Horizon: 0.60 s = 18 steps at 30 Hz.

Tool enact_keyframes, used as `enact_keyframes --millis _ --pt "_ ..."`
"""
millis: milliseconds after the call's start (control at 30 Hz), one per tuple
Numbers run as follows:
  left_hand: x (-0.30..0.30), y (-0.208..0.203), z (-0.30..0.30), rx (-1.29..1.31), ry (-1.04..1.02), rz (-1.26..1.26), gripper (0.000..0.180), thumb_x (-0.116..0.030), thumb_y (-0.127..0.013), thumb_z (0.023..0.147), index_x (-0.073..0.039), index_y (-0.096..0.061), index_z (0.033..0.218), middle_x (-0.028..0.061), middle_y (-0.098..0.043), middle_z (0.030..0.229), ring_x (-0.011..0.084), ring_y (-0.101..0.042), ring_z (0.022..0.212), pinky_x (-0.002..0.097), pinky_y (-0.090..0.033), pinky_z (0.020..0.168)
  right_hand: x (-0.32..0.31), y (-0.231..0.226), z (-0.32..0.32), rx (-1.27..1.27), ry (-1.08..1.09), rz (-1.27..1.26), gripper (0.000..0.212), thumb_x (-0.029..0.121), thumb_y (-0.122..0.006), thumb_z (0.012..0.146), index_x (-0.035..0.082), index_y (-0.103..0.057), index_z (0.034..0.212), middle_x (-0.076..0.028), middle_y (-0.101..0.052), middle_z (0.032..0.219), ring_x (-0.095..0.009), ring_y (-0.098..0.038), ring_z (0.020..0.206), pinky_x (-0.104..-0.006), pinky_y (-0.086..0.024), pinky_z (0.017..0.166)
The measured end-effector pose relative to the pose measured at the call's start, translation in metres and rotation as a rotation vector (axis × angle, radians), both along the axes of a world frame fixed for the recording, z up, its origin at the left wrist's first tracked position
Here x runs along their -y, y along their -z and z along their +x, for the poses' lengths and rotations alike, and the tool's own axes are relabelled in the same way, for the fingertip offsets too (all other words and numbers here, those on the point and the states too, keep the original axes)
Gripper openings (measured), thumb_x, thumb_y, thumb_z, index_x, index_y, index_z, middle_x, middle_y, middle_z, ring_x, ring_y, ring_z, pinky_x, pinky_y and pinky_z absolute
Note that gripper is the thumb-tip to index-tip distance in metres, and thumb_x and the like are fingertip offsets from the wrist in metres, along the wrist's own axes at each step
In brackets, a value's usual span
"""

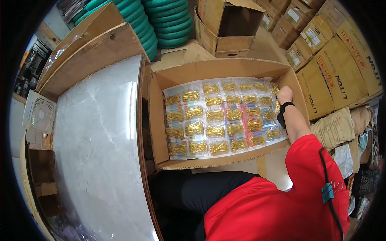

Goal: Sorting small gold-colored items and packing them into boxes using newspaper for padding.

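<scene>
My right hand is at the right inner side of an open cardboard box, with a black band on its wrist. Its fingers look curled in; whether they grip a bundle is hidden. Right beside them lies a small bundle of thin gold-coloured metal pieces. More such bundles, in clear plastic bags, fill the box in neat rows over a printed sheet. My left hand is out of view.
To the left stands a large grey metal-topped surface with cardboard edges and a white fan at its far side. Green coils and an open carton are behind the box. Stacked cartons and a sack line the right.
</scene>
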State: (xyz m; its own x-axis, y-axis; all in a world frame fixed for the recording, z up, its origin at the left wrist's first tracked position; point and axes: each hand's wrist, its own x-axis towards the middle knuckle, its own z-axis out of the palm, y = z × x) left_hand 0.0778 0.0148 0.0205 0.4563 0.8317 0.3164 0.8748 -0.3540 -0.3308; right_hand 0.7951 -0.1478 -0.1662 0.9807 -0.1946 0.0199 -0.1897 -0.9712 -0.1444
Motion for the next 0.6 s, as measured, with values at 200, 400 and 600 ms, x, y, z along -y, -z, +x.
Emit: enact_keyframes --millis 200,400,600 --pt "0.0 0.005 -0.003 0.076 -0.036 0.001 0.036 -0.023 -0.044 0.096 0.003 -0.047 0.12 0.0274 -0.058 0.112 0.0452 -0.057 0.102 0.0512 -0.047 0.089 -0.009 -0.015 -0.011 -0.082 -0.237 -0.319 0.023 0.008 -0.051 0.086 0.003 -0.07 0.097 -0.02 -0.066 0.104 -0.033 -0.065 0.097 -0.0422 -0.054 0.08" --pt "0.005 0.017 -0.019 0.252 -0.125 -0.017 0.042 -0.027 -0.045 0.094 0.008 -0.057 0.114 0.0287 -0.058 0.115 0.0449 -0.055 0.106 0.0486 -0.043 0.096 -0.01 -0.017 -0.014 -0.064 -0.356 -0.438 0.021 0.007 -0.052 0.085 0.004 -0.07 0.094 -0.017 -0.067 0.102 -0.029 -0.066 0.095 -0.0415 -0.055 0.076" --pt "0.026 0.095 -0.123 0.168 -0.339 0.041 0.046 -0.032 -0.046 0.094 0.008 -0.059 0.113 0.0286 -0.058 0.114 0.0435 -0.055 0.106 0.0476 -0.043 0.096 -0.011 -0.004 -0.011 -0.099 -0.486 -0.564 0.02 0.008 -0.053 0.084 0.006 -0.071 0.092 -0.015 -0.069 0.098 -0.028 -0.067 0.092 -0.0383 -0.055 0.075"
